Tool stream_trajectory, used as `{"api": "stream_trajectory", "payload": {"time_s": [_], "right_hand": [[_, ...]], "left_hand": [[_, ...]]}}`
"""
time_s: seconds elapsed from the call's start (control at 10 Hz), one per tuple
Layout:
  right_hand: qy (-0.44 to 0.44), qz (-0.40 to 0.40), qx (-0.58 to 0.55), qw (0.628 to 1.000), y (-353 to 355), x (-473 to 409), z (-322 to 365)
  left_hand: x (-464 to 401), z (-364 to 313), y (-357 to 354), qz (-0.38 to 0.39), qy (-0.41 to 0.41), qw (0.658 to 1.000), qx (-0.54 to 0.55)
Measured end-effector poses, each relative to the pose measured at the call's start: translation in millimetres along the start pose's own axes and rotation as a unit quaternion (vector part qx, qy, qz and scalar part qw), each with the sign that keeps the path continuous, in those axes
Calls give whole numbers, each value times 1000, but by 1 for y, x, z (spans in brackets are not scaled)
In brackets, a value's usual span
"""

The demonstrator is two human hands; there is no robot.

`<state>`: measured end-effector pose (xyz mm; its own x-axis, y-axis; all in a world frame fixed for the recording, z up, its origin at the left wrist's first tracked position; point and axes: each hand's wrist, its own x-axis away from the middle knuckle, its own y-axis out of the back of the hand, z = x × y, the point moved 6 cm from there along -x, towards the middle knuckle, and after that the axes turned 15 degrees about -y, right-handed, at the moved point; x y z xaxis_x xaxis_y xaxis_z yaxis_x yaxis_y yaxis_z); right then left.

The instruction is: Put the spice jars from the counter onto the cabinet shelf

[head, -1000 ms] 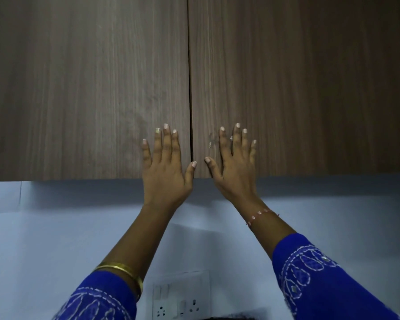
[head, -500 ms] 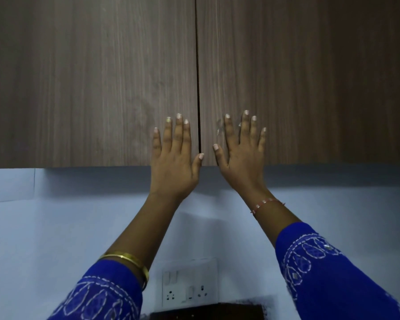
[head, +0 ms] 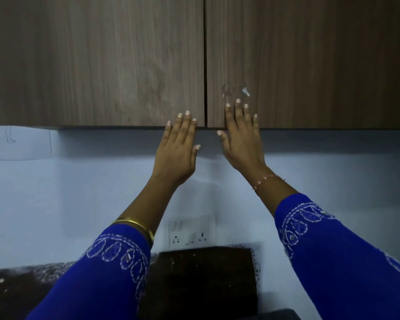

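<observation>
Head view: two cabinet doors (head: 102,61) fill the top, shut — the shelf behind is hidden and no jars show. Counter (head: 201,280) is cut off below. Left hand (head: 178,148) and right hand (head: 241,139) reach up, fingers straight, holding nothing — contact unclear.

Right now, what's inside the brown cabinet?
Can't see inside: both cabinet doors are closed. Left hand and right hand reach, fingers straight, toward their bottom edge.
</observation>
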<state>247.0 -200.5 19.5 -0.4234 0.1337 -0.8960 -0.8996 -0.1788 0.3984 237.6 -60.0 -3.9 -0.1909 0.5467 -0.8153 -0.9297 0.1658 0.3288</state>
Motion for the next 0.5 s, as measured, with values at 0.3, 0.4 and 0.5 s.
{"api": "stream_trajectory", "payload": {"time_s": [0.3, 0.4, 0.5], "right_hand": [[16, -33, 13, 999, 20, 54, 18], [25, -33, 22, 999, 17, 74, 15], [10, -54, 15, 998, 19, 89, 10]], "left_hand": [[50, -10, 25, 11, 23, 999, 24], [64, -12, 34, 6, 32, 999, 33], [76, -16, 43, -6, 46, 998, 41]]}}
